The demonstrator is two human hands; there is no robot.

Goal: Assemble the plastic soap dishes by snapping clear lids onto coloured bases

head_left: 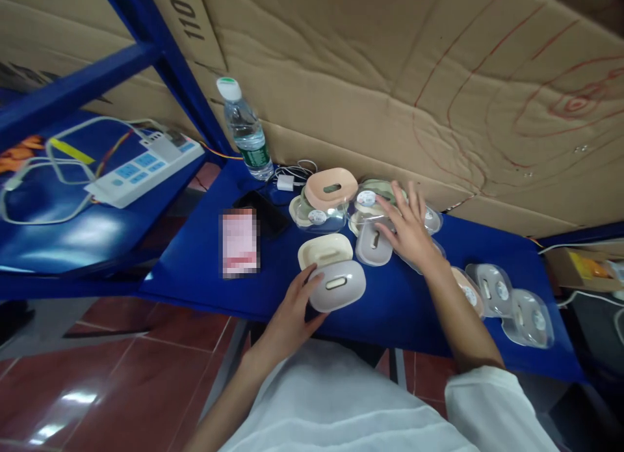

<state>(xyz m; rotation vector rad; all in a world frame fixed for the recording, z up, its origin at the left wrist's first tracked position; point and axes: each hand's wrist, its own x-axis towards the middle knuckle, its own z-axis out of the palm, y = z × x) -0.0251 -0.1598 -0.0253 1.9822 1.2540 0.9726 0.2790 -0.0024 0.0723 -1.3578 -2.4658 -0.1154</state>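
Observation:
My left hand (298, 302) grips a rounded grey plastic soap dish (337, 286) by its left end. A slot with a pale bar shows in its middle. Just behind it lies a cream dish (325, 249), partly covered by the grey one. My right hand (407, 227) reaches over the back group with fingers spread. Its fingertips are at a clear lid with a white round label (366, 198); whether they press on it I cannot tell. Below those fingers sits another grey dish (374, 244). A peach dish (331, 188) rests on a green one with a clear cover (319, 218).
A water bottle (247, 130), a white charger (285, 182), a dark phone-like slab (266, 212) and a blurred pink item (240, 242) stand left on the blue table (195, 270). Several covered dishes (529, 319) lie right. Cardboard (341, 81) walls the back; a power strip (141, 175) lies far left.

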